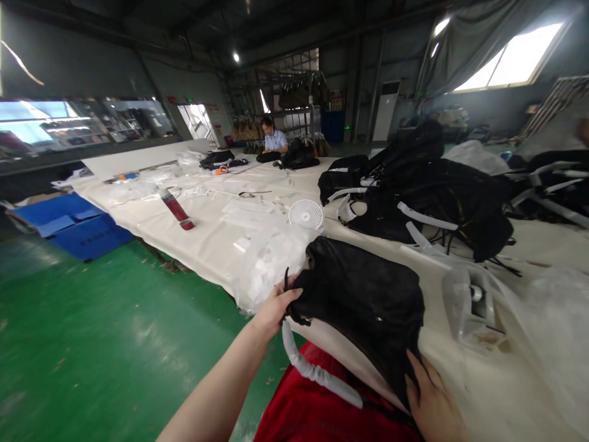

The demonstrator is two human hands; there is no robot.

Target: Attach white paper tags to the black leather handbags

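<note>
Both hands hold 1 black bag (363,301) at the lower centre of the frame, on the edge of the cream-covered surface (460,380). The left hand (275,307) pinches the bag's left corner, fingers curled closed on the fabric just above a white wrapped strap (317,371). The right hand (432,402) presses flat on the bag's lower right edge, fingers spread, not clasping. To handle it well, keep both corners taut and level, so the fabric stays smooth and the strap hangs free.
</note>
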